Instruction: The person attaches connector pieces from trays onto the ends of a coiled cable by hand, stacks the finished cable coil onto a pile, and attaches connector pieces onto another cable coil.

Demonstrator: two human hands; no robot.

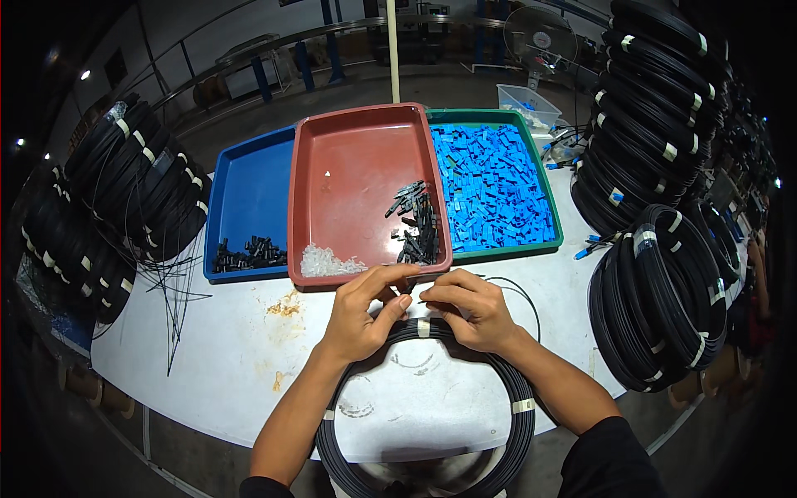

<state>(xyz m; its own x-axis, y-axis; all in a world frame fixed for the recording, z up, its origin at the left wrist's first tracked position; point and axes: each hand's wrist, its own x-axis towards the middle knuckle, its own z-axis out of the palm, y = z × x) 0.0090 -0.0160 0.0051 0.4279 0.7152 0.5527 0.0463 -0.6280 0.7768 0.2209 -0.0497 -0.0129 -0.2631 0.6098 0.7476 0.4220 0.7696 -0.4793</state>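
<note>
My left hand (363, 311) and my right hand (466, 309) meet at the table's middle, fingertips pinched together on a small part and the thin end of a black cable (525, 292), just in front of the red tray (309, 199). The small part is hidden by my fingers. Below my hands lies a black cable coil (519, 432) bound with white tape bands, hanging partly over the table's near edge. The red tray holds small black parts (419, 224) and clear plastic bits (328, 263).
A blue tray (249, 187) with black parts sits left of the red one; a green tray (554, 217) full of blue parts (490, 183) sits right. Stacked black cable coils stand at the left (124, 199) and right (656, 299). A fan (540, 37) stands behind.
</note>
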